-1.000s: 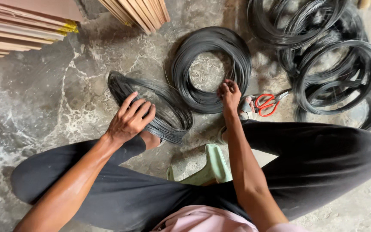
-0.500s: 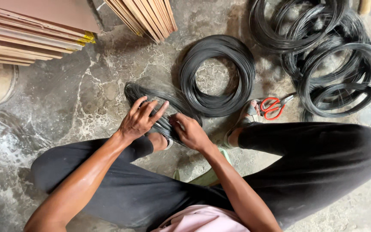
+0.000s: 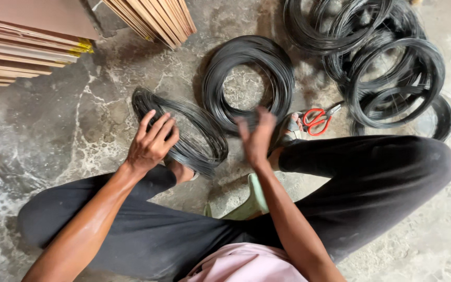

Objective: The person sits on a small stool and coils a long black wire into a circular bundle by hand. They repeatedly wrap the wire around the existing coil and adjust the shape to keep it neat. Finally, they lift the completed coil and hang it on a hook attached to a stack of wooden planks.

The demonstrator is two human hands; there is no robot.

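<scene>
My left hand (image 3: 151, 142) rests on the near rim of a tilted coil of thin black wire (image 3: 202, 141), fingers curled over its strands; the coil leans by my foot. Blurred, my right hand (image 3: 257, 137) is raised just right of that coil with fingers apart, and I see nothing in it. A second black wire coil (image 3: 283, 73) lies flat on the concrete floor beyond both hands. Red-handled scissors (image 3: 317, 120) lie to the right, close to my other foot (image 3: 289, 128).
A heap of several more black wire coils (image 3: 392, 68) fills the upper right. Stacked wooden boards (image 3: 27, 36) and a bundle of thin slats (image 3: 152, 18) sit at the upper left. My legs in dark trousers cross the lower frame, with a green object (image 3: 249, 201) between them.
My right hand left the flat coil, came down to the tilted coil beside my left hand, and has now lifted up off it. My left hand stayed on the tilted coil.
</scene>
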